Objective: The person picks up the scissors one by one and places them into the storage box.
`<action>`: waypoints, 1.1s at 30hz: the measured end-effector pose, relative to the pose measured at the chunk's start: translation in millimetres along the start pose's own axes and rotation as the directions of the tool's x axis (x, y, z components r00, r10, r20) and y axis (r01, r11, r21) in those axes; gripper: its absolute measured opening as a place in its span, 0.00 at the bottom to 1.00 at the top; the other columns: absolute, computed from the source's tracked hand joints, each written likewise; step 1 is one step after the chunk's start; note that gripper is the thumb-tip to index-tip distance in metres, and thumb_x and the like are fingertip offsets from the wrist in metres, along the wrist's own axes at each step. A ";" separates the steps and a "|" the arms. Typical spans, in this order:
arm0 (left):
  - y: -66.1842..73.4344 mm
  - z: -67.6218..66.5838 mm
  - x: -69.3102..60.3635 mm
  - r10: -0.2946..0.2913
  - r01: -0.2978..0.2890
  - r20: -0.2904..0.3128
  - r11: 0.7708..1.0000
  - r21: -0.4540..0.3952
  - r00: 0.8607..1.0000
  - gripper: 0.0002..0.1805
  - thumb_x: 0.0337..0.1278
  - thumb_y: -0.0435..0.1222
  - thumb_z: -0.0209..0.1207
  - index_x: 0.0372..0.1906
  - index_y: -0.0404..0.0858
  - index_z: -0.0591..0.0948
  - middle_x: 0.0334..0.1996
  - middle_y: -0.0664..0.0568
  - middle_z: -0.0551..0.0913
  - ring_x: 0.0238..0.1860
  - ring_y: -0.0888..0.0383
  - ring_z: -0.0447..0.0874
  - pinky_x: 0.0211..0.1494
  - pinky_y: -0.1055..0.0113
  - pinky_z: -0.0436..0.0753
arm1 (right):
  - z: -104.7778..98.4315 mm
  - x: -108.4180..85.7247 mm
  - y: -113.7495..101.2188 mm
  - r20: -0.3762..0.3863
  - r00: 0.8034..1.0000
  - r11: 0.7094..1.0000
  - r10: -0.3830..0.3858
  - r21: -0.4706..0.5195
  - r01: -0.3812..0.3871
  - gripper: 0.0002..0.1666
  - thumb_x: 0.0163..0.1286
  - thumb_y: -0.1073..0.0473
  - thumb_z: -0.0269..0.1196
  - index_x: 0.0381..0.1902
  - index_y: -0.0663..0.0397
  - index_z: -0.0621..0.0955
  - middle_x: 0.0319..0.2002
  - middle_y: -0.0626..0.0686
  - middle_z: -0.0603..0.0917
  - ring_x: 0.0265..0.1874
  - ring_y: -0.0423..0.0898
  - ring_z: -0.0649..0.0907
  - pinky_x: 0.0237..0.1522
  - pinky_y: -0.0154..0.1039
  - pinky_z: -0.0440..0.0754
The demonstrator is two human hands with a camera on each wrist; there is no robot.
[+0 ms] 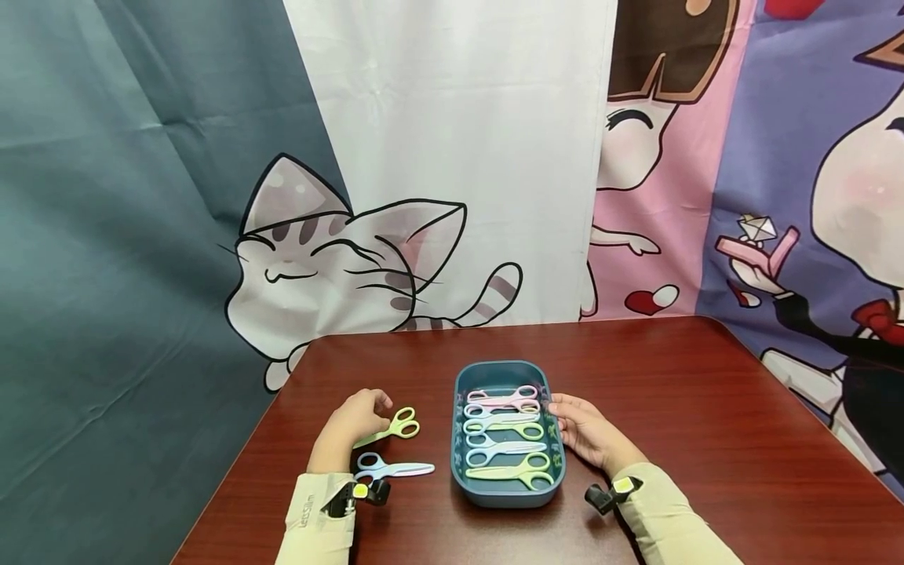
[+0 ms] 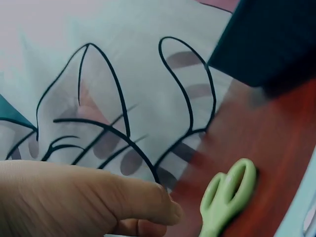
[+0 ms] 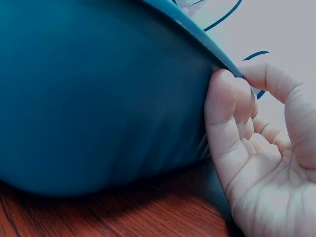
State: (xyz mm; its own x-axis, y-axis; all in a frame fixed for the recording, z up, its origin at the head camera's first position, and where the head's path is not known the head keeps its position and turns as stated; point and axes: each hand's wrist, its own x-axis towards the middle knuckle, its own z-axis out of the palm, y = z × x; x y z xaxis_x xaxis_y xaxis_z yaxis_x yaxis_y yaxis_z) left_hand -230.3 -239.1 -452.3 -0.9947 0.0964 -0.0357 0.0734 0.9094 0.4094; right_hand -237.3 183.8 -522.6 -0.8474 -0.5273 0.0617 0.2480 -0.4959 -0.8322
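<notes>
My left hand (image 1: pixel 360 416) hovers over green scissors (image 1: pixel 402 425) on the table, its fingers loosely bent and covering part of the blades. In the left wrist view, a gap shows between the fingertips and the green handles (image 2: pixel 232 192); contact lower down is hidden. Blue scissors (image 1: pixel 395 469) lie just nearer, pointing right. With thumb over the rim and fingers against the outer wall, my right hand (image 1: pixel 586 428) pinches the side of a dark blue plastic basket (image 3: pixel 108 98). Inside it, several pink, blue and green scissors (image 1: pixel 504 448) lie sideways in a column.
The basket stands on a reddish-brown wooden table (image 1: pixel 671 408). Behind the table hangs a cloth with cartoon figures (image 1: pixel 332 267). Each wrist carries a small black camera, the right one (image 1: pixel 603 497) just beside the basket.
</notes>
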 end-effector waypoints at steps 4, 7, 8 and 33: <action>-9.7 9.7 0.7 -0.029 0.029 0.030 1.000 0.010 0.999 0.14 0.47 0.32 0.71 0.41 0.43 0.82 0.37 0.51 0.80 0.38 0.52 0.77 0.41 0.52 0.79 | 0.2 -0.5 -0.3 -0.004 1.000 1.000 0.000 -0.001 0.000 0.13 0.79 0.71 0.45 0.48 0.59 0.77 0.32 0.48 0.85 0.23 0.34 0.83 0.29 0.28 0.84; -13.0 14.9 0.7 -0.041 0.040 0.038 0.999 0.022 0.998 0.15 0.45 0.32 0.72 0.40 0.43 0.81 0.34 0.51 0.77 0.35 0.53 0.74 0.37 0.55 0.77 | 0.1 -0.5 -0.8 -0.002 1.000 1.000 0.001 0.000 -0.001 0.13 0.79 0.71 0.45 0.48 0.59 0.77 0.32 0.48 0.85 0.23 0.34 0.83 0.29 0.28 0.84; -13.5 16.2 0.5 -0.042 0.041 0.036 0.999 0.027 0.998 0.14 0.45 0.31 0.72 0.39 0.43 0.81 0.33 0.52 0.77 0.34 0.53 0.73 0.36 0.55 0.76 | -0.1 -0.6 -0.9 -0.002 1.000 1.000 0.003 -0.002 -0.003 0.13 0.79 0.71 0.45 0.48 0.59 0.77 0.32 0.48 0.85 0.23 0.34 0.82 0.29 0.28 0.84; 18.9 -2.6 -0.6 0.075 -0.072 -0.046 0.995 0.064 0.996 0.09 0.44 0.32 0.68 0.33 0.46 0.82 0.27 0.59 0.77 0.29 0.59 0.72 0.33 0.60 0.72 | -1.2 -0.9 0.1 0.047 0.999 1.000 -0.005 0.016 0.004 0.14 0.79 0.71 0.43 0.48 0.59 0.77 0.34 0.49 0.86 0.25 0.36 0.84 0.31 0.30 0.85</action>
State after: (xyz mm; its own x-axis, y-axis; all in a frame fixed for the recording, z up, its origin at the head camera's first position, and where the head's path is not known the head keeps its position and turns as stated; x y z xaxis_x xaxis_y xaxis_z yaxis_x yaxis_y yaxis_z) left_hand -228.5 -223.0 -442.1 -0.9887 0.1452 0.0369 0.1489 0.9241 0.3519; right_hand -237.0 185.0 -523.5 -0.8255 -0.5569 0.0918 0.2517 -0.5088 -0.8232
